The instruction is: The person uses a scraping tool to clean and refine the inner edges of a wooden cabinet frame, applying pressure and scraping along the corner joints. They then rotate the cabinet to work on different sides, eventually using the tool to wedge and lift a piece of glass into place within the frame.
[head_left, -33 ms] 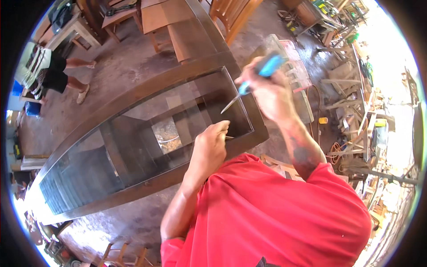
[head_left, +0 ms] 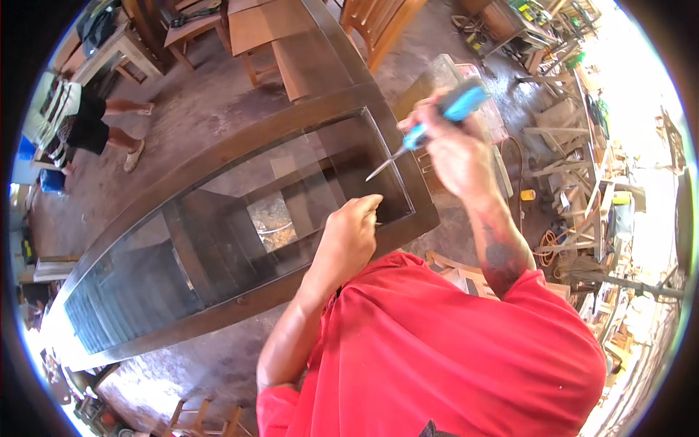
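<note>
— Where's the work at, from where you stand?

— The person in the red shirt (head_left: pixel 451 349) leans over the long dark wooden door frame (head_left: pixel 240 146) with its glass pane (head_left: pixel 291 197). The right hand (head_left: pixel 455 149) is clamped around a blue-handled screwdriver (head_left: pixel 437 120), raised above the frame's near right corner, tip slanting down toward the pane's edge. The left hand (head_left: pixel 349 237) rests on the frame's near rail, fingers pinched together on something small; I can't tell what, maybe a pin or screw.

— So which step?

— I'd judge it as fixing the glass in at that corner: the small piece is being set in place and the tool isn't on it yet. The next move calls for bringing the tip down squarely onto whatever the left hand steadies, without slipping onto the glass.

— Any packages, labels, signs about?

— Few that I can make out. Right of the frame, on the floor, there's a small yellow can (head_left: pixel 528 195), and farther right a yellow boxy thing (head_left: pixel 621 198) among the timber. Far left of the frame sits a blue container (head_left: pixel 51 180). No sign or label is clear enough to tell. Another person (head_left: pixel 87 124) stands beyond the frame's left end.
</note>
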A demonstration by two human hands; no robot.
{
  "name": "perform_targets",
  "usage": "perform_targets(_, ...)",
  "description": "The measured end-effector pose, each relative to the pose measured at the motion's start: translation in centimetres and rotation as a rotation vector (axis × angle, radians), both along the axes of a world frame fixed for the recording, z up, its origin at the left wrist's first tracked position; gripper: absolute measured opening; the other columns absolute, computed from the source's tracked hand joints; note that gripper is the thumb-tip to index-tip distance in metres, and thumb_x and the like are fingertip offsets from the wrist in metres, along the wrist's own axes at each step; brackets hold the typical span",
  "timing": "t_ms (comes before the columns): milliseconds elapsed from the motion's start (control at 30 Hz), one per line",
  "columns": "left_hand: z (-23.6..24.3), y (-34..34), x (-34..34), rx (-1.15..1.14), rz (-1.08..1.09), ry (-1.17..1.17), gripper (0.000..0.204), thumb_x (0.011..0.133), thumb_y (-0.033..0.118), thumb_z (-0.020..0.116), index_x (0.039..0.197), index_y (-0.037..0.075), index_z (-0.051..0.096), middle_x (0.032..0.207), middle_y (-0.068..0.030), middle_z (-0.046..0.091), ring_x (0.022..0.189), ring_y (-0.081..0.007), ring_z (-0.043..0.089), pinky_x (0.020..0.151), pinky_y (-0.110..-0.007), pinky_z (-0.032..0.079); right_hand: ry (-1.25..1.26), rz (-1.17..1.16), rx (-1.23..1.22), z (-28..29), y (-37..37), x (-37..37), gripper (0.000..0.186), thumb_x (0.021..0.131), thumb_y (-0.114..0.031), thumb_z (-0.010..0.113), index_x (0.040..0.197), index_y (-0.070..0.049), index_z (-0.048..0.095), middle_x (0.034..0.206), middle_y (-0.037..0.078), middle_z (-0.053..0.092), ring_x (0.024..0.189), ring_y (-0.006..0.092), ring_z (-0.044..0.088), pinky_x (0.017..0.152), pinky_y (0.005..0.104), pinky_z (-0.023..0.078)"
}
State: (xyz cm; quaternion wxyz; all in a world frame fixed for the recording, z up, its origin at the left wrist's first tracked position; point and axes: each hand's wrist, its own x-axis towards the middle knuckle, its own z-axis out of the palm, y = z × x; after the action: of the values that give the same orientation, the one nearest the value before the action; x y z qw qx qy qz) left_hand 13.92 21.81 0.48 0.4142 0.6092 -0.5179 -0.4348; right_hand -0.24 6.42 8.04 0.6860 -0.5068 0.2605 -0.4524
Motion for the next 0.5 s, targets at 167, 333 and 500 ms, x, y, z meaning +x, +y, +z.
perform_targets(167, -1.4, -4.0, -0.9, 0.106, -0.29, -0.024, 0.029, 0.096, 0.007, 0.056, 0.119, -0.004, 0.07, 0.111, -0.0201, 0.075, 0.104, -0.0271, 0.072, 0.093, -0.036, 0.053, -0.083, -0.147, -0.172, 4.0, 2.4, -6.0, 0.016, 0.103, -0.007, 0.059, 0.118, -0.002, 0.058, 0.103, 0.01, 0.066, 0.101, 0.0264, 0.07, 0.095, 0.0443, 0.053)
perform_targets(333, -0.9, -4.7, -1.7, 0.311, -0.386, -0.007, 0.031, 0.096, 0.008, 0.056, 0.122, -0.005, 0.069, 0.113, -0.0214, 0.074, 0.109, -0.0263, 0.07, 0.097, -0.034, 0.051, -0.028, -0.437, -0.183, 4.3, 5.8, -10.9, 0.017, 0.103, -0.005, 0.059, 0.12, -0.002, 0.057, 0.101, 0.008, 0.064, 0.099, 0.0243, 0.068, 0.096, 0.0446, 0.052)
perform_targets(500, 3.3, -1.9, -2.4, -0.131, -0.167, -0.095, 0.034, 0.101, 0.009, 0.057, 0.131, -0.006, 0.062, 0.124, -0.0197, 0.069, 0.117, -0.0238, 0.065, 0.103, -0.033, 0.049, 0.076, -0.765, -0.21, 3.4, 9.8, -16.5, 0.015, 0.102, -0.007, 0.062, 0.116, -0.005, 0.056, 0.098, 0.007, 0.063, 0.095, 0.0195, 0.066, 0.09, 0.0405, 0.052)
